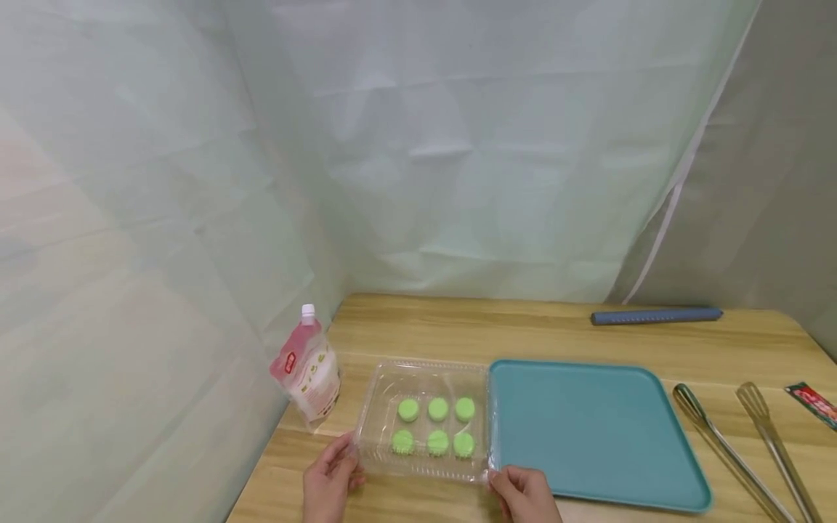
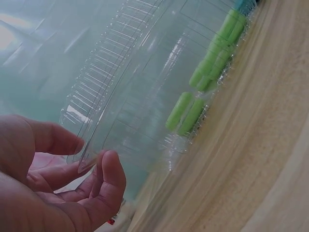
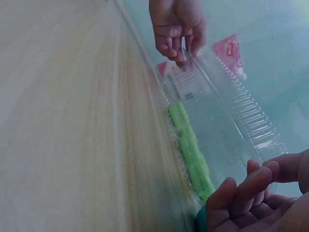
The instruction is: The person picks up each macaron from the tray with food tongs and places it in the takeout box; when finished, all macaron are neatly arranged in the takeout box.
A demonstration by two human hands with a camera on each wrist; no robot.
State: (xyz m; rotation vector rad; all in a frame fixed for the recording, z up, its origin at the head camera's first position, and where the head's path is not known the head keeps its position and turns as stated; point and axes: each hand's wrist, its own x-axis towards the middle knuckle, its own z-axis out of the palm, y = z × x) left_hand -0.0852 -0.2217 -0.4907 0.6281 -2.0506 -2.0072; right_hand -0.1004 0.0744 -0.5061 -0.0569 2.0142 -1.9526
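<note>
A clear plastic clamshell box (image 1: 382, 378) stands on the wooden table, its lid down over two rows of round green pieces (image 1: 437, 409) that look like macarons. At the box's near left corner my left hand (image 1: 330, 476) pinches the rim; the left wrist view has the thumb and fingertips (image 2: 113, 166) right at the clear edge. My right hand (image 1: 523, 494) pinches the near right corner. In the right wrist view both hands grip opposite ends of the same rim, with the green pieces (image 3: 188, 150) low inside the box.
Right beside the box lies a teal tray (image 1: 595, 428). Farther right are metal tongs (image 1: 726, 443), which reach the front edge, and a small red and green packet (image 1: 814, 403). A pink spouted pouch (image 1: 310, 370) stands at left, a dark blue bar (image 1: 657, 316) at the back.
</note>
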